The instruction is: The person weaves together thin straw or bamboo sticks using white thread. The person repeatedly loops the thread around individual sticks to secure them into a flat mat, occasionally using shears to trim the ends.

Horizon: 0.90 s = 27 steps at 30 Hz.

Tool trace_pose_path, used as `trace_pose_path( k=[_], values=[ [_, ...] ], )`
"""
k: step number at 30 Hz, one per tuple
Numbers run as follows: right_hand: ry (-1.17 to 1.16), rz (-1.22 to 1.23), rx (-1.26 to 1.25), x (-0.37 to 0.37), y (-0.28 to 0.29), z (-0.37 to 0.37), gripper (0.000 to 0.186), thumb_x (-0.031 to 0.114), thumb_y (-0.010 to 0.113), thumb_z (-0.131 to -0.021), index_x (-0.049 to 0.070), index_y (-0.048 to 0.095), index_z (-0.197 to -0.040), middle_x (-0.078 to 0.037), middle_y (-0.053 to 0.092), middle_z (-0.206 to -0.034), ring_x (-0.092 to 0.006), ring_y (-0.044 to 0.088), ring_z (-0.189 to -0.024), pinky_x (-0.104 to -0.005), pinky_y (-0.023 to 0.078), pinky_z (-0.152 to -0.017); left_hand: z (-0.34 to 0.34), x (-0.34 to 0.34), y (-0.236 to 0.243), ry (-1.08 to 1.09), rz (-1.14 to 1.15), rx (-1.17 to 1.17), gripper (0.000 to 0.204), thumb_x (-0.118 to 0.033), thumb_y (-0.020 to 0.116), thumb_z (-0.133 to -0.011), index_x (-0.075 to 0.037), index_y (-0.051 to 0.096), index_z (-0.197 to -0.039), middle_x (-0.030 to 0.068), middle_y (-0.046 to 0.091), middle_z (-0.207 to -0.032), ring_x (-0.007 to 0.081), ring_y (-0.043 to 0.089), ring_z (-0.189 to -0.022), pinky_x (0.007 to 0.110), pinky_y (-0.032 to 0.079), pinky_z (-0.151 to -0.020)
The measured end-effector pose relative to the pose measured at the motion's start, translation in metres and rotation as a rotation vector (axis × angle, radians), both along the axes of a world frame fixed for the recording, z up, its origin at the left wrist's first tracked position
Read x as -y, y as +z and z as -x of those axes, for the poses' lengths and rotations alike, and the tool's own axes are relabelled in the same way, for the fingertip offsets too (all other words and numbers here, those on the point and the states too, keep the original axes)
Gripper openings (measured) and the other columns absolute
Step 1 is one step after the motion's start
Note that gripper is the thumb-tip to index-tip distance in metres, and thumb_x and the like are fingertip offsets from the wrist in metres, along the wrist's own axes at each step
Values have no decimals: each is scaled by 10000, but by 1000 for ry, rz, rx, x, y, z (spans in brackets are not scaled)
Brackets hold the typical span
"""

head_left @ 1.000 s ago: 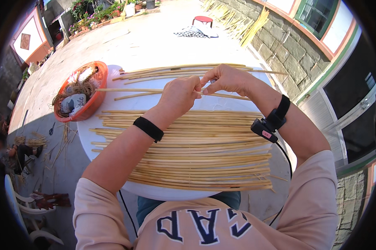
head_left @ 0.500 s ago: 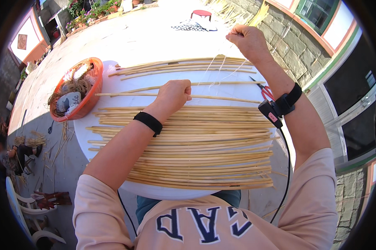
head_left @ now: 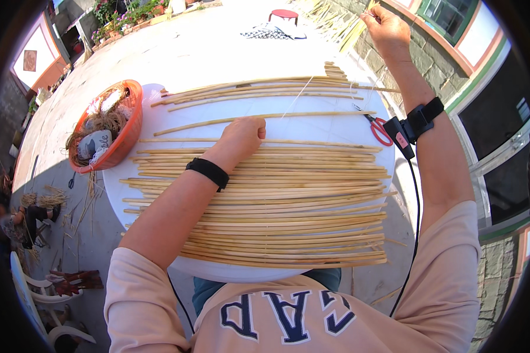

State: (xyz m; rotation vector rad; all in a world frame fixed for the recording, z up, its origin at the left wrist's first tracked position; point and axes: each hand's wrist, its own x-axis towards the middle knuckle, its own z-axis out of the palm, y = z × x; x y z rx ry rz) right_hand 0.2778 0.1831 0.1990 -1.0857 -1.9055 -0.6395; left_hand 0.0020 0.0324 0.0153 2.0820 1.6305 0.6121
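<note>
Long pale stalks (head_left: 312,203) lie side by side across the white round table, joined by thin thread running across them. My left hand (head_left: 245,135) is closed in a fist at their far edge, over a single stalk (head_left: 329,142); what its fingers grip is hidden. My right hand (head_left: 388,34) is raised high at the far right, fingers pinched together on a white thread. A stretch of the thread (head_left: 296,97) slants up from beside my left hand; its upper part fades into the glare. Another loose stalk (head_left: 200,123) lies just beyond my left fist.
More stalks (head_left: 247,91) lie at the table's far side. Red-handled scissors (head_left: 379,128) rest at its right edge. An orange basket (head_left: 136,120) with twine and thread stands at the left. Beyond are a red stool (head_left: 283,14) and a seated person (head_left: 27,226) at far left.
My right hand has risen further up and to the right, drawing the thread. The far stalks and the scissors have shifted a little. My left fist stays nearly in place.
</note>
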Motion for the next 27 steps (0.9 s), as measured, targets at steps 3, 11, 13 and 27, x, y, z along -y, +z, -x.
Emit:
trace_pose_path(
  k=[3, 11, 13, 27],
  values=[
    [-74, 13, -31, -17, 5, -10, 221, 275, 582, -847, 76, 618, -936, -122, 630, -877, -290, 597, -800, -396, 472, -726, -2, 2, 1, 13, 14, -39, 112, -12, 539, -754, -68, 626, -796, 137, 653, -849, 323, 608, -868, 394, 477, -726],
    [-160, -351, -104, -39, 39, -28, 339, 324, 589, -841, 36, 649, -1010, -203, 622, -1031, -360, 559, -990, -448, 417, -900, -4, 8, 2, 59, -49, -101, 45, -33, 595, -748, -51, 622, -779, 113, 642, -772, 281, 614, -771, 368, 481, -678],
    [-160, -350, -52, -38, 43, -28, 367, 336, 596, -833, 33, 651, -1033, -208, 626, -1023, -352, 572, -971, -433, 435, -876, -5, 8, 2, 61, -18, -107, 46, -31, 597, -748, -53, 622, -778, 110, 643, -786, 277, 613, -789, 369, 479, -690],
    [-109, -422, -38, -82, 20, -34, 247, 272, 585, -803, 56, 611, -922, -219, 591, -931, -381, 557, -909, -459, 449, -821, -4, 10, -4, 61, -171, -178, 106, -11, 591, -740, -60, 681, -766, 101, 646, -804, 287, 618, -770, 367, 496, -700]
  ],
)
